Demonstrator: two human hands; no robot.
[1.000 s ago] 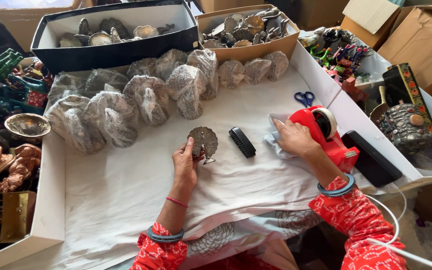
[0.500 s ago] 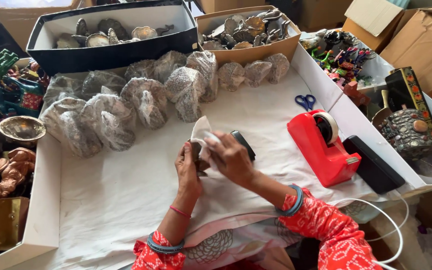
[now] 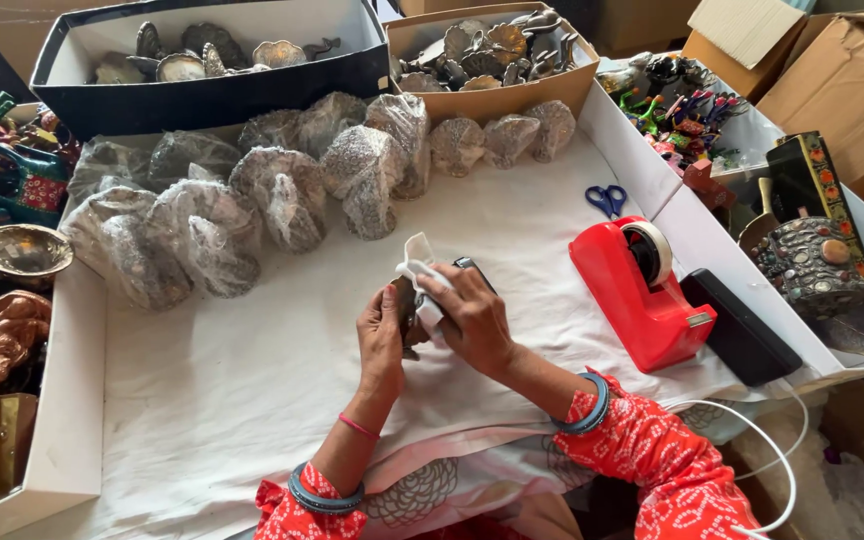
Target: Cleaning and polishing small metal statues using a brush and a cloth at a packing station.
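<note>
Wiping step: left hand (image 3: 382,335) grips small metal piece (image 3: 406,305), right hand (image 3: 472,318) presses white cloth (image 3: 420,275) on it; next needs bagging.

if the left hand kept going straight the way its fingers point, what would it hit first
The left hand points up the white sheet, away from the person. Beyond the metal piece and white cloth it holds, the first thing is probably the plastic-wrapped bundle, though depth is hard to judge.

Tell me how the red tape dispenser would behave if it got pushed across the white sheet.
The tape dispenser looks blocky and low with a broad base, so it would probably slide, not tip. It seems heavy for its size. The sheet beneath is loose and creased, so it may bunch up under it.
</note>
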